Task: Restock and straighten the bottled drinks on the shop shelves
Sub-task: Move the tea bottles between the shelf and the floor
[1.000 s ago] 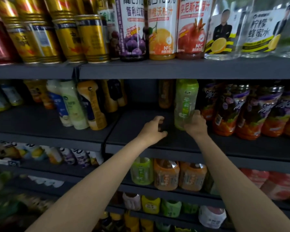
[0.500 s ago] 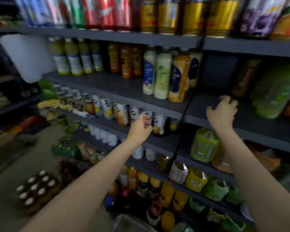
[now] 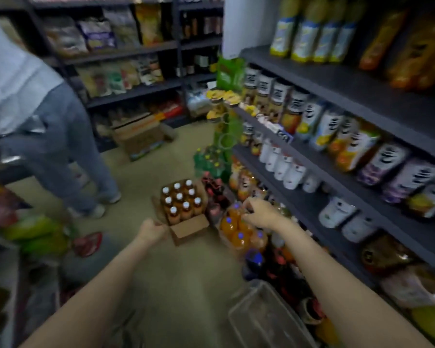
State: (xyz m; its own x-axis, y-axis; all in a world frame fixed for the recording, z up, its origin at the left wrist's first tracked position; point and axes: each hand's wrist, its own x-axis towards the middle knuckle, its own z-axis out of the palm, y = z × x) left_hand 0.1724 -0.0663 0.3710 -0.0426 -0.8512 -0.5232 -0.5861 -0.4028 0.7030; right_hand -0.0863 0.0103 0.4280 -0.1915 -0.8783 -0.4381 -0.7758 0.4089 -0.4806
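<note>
I look down the aisle at stock on the floor. An open cardboard box [image 3: 189, 228] holds several amber bottles with white caps [image 3: 180, 202]. To its right lies a wrapped pack of orange drinks with blue caps [image 3: 236, 233]. My left hand [image 3: 151, 232] is curled into a fist in the air just left of the box, holding nothing. My right hand [image 3: 259, 213] hovers over the orange pack with loosely bent fingers, and I see nothing in it. Dark shelves [image 3: 319, 173] on the right carry rows of bottled drinks.
Another person [image 3: 50, 136] in jeans stands on the left of the aisle. A clear plastic bin [image 3: 266, 320] lies on the floor near my right arm. Green bottles [image 3: 211, 159] and dark red-capped bottles [image 3: 216, 194] stand along the shelf foot. A brown carton [image 3: 138, 139] lies farther back.
My right hand let go of the green bottle on the shelf. Both hands dropped away from the shelf as my view swung left and down to the floor stock.
</note>
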